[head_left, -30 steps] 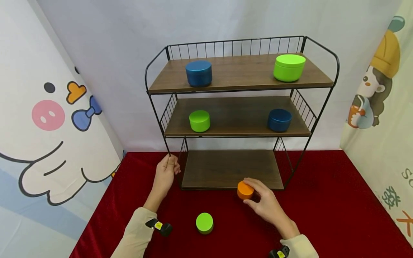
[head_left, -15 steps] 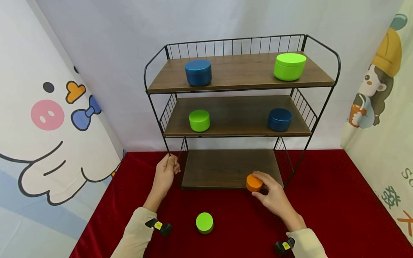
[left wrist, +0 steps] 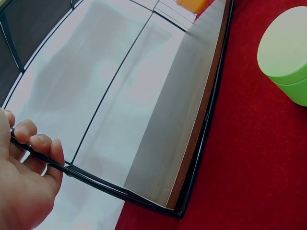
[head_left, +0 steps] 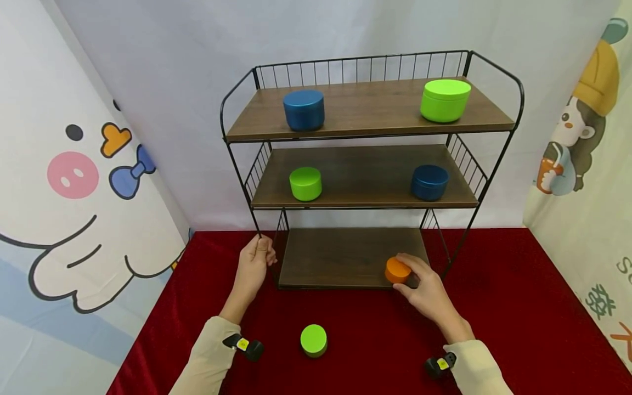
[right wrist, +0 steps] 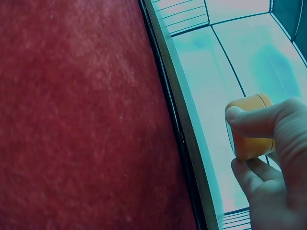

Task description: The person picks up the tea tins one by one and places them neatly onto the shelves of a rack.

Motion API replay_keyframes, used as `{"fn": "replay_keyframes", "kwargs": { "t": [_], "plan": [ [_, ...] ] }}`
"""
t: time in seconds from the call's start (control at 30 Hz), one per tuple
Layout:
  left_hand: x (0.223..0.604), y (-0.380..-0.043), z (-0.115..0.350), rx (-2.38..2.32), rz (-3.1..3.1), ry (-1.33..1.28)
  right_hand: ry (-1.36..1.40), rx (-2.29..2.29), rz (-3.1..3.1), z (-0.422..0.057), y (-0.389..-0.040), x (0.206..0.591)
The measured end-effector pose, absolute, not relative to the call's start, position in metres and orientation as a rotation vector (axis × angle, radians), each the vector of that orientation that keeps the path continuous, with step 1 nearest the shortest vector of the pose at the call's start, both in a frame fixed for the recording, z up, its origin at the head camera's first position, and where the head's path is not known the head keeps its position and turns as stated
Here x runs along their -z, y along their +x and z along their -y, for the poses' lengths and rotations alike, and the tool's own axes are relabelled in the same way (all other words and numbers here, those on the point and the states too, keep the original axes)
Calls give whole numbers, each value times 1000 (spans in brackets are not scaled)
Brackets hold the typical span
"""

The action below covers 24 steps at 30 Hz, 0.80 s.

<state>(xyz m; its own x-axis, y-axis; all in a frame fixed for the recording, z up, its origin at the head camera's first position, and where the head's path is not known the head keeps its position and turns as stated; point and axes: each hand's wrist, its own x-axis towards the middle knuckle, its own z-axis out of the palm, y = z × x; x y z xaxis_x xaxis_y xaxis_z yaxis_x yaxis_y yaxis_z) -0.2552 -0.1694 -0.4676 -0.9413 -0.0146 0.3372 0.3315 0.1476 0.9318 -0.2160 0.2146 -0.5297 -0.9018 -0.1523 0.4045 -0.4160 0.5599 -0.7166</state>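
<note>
My right hand [head_left: 428,293] pinches a small round orange tin [head_left: 397,270] between thumb and fingers, at the front right part of the bottom shelf [head_left: 340,258]. In the right wrist view the orange tin [right wrist: 253,143] is between the thumb and the fingertips; whether it touches the board I cannot tell. On the left side, my left hand [head_left: 253,266] grips the black metal frame of the three-tier rack; the left wrist view shows its fingers [left wrist: 41,141] curled round the bar. A light green round tin [head_left: 313,340] stands on the red cloth before the rack.
A blue tin [head_left: 304,111] and a green tin [head_left: 445,101] stand on the top shelf. The middle shelf bears a green tin [head_left: 305,184] on the left and a blue tin [head_left: 429,182] on the right. Red cloth [head_left: 518,307] surrounds the rack's base.
My right hand has carried the orange tin rightward and farther in, from the front edge to over the bottom shelf. The left hand has stayed on the frame.
</note>
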Motion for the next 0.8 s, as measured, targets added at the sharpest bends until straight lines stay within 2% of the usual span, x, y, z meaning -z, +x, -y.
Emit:
{"fn": "replay_keyframes", "kwargs": {
  "t": [0.8],
  "plan": [
    [469, -257, 171, 1860, 2172, -309, 337, -1231, 2527, -224, -224, 538]
  ]
}}
